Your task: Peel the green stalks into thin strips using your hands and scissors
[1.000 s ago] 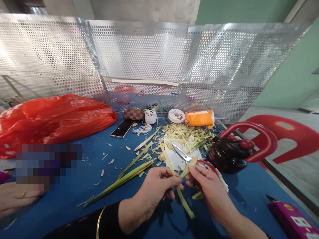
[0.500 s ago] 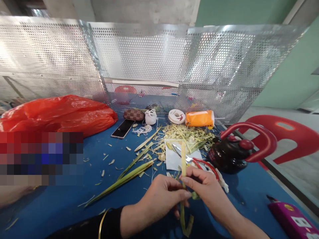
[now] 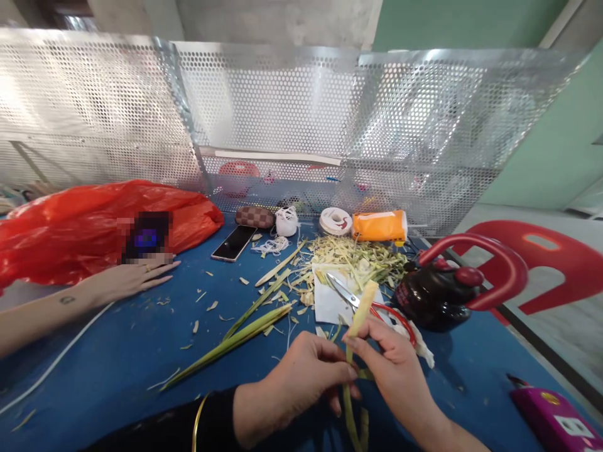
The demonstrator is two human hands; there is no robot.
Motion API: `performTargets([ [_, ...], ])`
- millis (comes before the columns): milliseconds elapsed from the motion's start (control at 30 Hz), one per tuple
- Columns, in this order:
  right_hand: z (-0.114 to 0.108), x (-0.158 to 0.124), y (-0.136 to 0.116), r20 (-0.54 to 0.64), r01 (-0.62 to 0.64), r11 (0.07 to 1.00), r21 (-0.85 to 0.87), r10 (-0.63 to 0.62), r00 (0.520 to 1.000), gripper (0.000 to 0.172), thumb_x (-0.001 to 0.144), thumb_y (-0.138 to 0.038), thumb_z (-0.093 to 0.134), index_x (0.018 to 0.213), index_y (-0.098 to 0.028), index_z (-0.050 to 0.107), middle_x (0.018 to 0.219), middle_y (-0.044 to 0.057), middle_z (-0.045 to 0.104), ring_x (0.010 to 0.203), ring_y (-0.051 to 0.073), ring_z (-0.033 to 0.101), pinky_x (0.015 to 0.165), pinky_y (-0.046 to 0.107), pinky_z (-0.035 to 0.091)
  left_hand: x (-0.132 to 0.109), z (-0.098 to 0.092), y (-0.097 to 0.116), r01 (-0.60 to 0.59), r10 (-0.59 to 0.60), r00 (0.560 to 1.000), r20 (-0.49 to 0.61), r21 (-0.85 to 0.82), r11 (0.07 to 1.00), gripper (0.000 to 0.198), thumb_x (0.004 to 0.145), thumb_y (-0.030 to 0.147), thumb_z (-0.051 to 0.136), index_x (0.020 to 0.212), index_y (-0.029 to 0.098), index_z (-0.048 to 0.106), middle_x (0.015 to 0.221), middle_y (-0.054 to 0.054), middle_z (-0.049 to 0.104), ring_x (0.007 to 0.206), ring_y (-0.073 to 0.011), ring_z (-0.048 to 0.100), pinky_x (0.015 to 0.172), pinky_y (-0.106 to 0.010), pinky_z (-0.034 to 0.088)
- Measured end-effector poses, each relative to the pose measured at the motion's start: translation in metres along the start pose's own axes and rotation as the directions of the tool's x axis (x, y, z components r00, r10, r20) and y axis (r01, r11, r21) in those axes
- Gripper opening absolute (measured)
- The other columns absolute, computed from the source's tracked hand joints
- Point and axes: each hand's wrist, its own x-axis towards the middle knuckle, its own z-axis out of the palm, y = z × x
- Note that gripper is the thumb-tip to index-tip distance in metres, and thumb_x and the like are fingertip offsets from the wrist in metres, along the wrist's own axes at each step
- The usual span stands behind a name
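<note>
Hands (image 3: 306,370) closed on leaf strip (image 3: 364,306)

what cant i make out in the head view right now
Head view:
Flat pale-green plant strip: middle partly hidden by the person's left hand and right hand.
Silver scissors with red handles: handles partly hidden by right hand.
Glossy red plastic bag: partly masked by pixel blocks; its inside hidden by the plastic.
Purple boxy object: cut off by the bottom edge.
</note>
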Motion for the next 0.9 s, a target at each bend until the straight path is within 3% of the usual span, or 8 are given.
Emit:
performTargets([
  [100,-0.003,0.001,-0.001,0.051,0.088,0.993,-0.083,-0.084,0.995,0.024,0.086,-0.028,0.053,0.064,-0.019,0.056,0.068,0.001,0.056,0.067,0.016,0.055,0.062,0.026,0.043,-0.001,0.002,-0.001,-0.01,0.009,1.0,-0.03,-0.014,1.0,0.02,0.066,0.032,0.064,0.062,0.012,0.067,0.06,-0.003,0.066,0.037,-0.0046,0.046,0.039,-0.017,0.031],
  [200,-0.005,0.002,-0.001,0.1,0.084,0.987,-0.135,-0.071,0.992,0.016,0.088,-0.028,0.051,0.079,-0.02,0.062,0.081,0.003,0.063,0.079,0.018,0.059,0.071,0.028,0.047,-0.001,0.0,-0.002,-0.047,0.045,0.998,-0.048,-0.037,0.998,0.028,0.069,0.039,0.065,0.066,0.012,0.069,0.067,-0.006,0.069,0.037,-0.0041,0.047,0.037,-0.017,0.023],
  [333,-0.008,0.004,0.002,0.102,0.024,0.99,-0.142,-0.009,0.995,0.022,0.09,-0.036,0.049,0.094,-0.021,0.065,0.094,0.005,0.067,0.091,0.02,0.062,0.081,0.029,0.048,0.0,-0.007,0.0,-0.122,0.11,0.987,-0.116,-0.097,0.988,0.034,0.071,0.045,0.065,0.073,0.011,0.068,0.074,-0.007,0.07,0.04,-0.0037,0.048,0.039,-0.017,0.024],
  [433,-0.012,0.007,0.002,0.117,0.055,0.979,-0.197,-0.032,0.993,0.026,0.091,-0.039,0.047,0.094,-0.022,0.066,0.096,0.005,0.068,0.094,0.021,0.062,0.084,0.031,0.047,0.001,-0.011,0.001,-0.138,0.116,0.982,-0.148,-0.153,0.979,0.03,0.073,0.04,0.065,0.074,0.011,0.067,0.074,-0.007,0.069,0.041,-0.0039,0.048,0.039,-0.017,0.024],
  [567,-0.021,0.011,0.0,0.156,0.097,0.956,-0.278,-0.055,0.986,0.025,0.09,-0.039,0.049,0.088,-0.023,0.068,0.087,0.004,0.068,0.086,0.021,0.061,0.078,0.031,0.047,0.002,-0.013,0.003,-0.151,0.116,0.98,-0.163,-0.218,0.964,0.027,0.073,0.037,0.066,0.072,0.01,0.065,0.075,-0.007,0.069,0.042,-0.0034,0.049,0.039,-0.016,0.025],
  [733,-0.026,0.013,-0.001,0.096,0.009,0.97,-0.244,0.015,0.995,0.03,0.088,-0.039,0.052,0.067,-0.02,0.062,0.06,-0.001,0.057,0.06,0.015,0.053,0.054,0.024,0.041,0.004,-0.017,0.005,-0.115,0.071,0.984,-0.164,-0.28,0.953,0.035,0.075,0.045,0.063,0.076,0.01,0.064,0.077,-0.01,0.07,0.043,-0.005,0.052,0.04,-0.016,0.027],
  [900,-0.024,0.009,-0.003,0.073,0.104,0.952,-0.288,-0.086,0.994,0.032,0.09,-0.036,0.05,0.064,-0.02,0.06,0.059,-0.001,0.053,0.059,0.015,0.051,0.056,0.026,0.04,0.001,-0.016,0.006,-0.103,0.078,0.987,-0.141,-0.18,0.978,0.026,0.069,0.036,0.07,0.071,0.01,0.065,0.078,-0.009,0.071,0.043,-0.0038,0.049,0.04,-0.016,0.026],
])
